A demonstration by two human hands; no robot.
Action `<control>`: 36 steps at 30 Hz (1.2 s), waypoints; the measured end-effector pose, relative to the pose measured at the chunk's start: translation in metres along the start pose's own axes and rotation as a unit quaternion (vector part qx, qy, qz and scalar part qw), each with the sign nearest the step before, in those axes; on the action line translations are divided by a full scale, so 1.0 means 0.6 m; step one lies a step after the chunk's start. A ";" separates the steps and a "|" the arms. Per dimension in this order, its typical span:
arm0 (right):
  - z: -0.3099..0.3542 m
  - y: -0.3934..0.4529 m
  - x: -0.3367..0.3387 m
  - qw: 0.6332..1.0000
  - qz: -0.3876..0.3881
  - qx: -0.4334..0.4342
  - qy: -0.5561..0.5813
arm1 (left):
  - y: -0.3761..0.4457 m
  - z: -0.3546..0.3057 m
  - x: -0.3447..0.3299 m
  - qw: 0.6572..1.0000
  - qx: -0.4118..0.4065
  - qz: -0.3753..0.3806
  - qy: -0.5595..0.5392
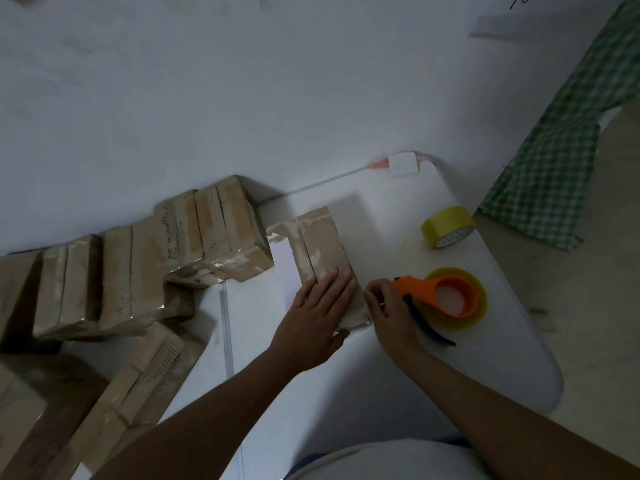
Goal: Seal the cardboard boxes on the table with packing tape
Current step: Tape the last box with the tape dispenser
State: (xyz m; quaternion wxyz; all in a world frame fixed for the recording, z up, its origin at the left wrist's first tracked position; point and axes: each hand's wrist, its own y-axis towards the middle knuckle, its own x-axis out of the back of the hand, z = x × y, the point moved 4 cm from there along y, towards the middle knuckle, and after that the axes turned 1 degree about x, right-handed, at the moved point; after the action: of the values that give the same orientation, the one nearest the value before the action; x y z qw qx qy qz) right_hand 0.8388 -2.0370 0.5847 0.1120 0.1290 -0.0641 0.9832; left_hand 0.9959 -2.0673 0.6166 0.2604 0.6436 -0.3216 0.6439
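My left grip point(320, 308) lies flat, fingers straight, on the box point(323, 247); my right grip point(389, 306), just right of the box, is curled, fingertips pinched.

Dim, bluish indoor light, soft shadows, slight blur, wide-angle bending at edges

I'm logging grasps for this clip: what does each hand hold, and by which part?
The left hand holds nothing; it presses flat on the box at its near end. The right hand grips the tape dispenser at its handle end.
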 end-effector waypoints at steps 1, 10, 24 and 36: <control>0.000 -0.001 -0.005 1.000 0.003 0.006 -0.003 | 0.000 -0.001 0.000 1.000 0.000 0.002 0.003; -0.006 0.011 -0.019 0.997 0.028 -0.062 0.037 | 0.001 -0.004 0.004 1.000 -0.001 -0.001 0.000; 0.018 -0.059 0.006 0.962 0.097 0.031 -0.253 | 0.000 0.002 0.002 1.000 -0.001 0.003 -0.011; 0.058 -0.058 0.022 0.893 0.158 0.133 -0.399 | -0.018 0.025 -0.006 0.993 -0.115 0.002 0.025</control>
State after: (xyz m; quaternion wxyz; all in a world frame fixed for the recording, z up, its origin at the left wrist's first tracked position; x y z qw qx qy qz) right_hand 0.8428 -2.0061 0.6249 -0.0977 0.5124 0.0087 0.8531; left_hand 1.0138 -2.0712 0.6130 0.3392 0.5926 -0.3886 0.6187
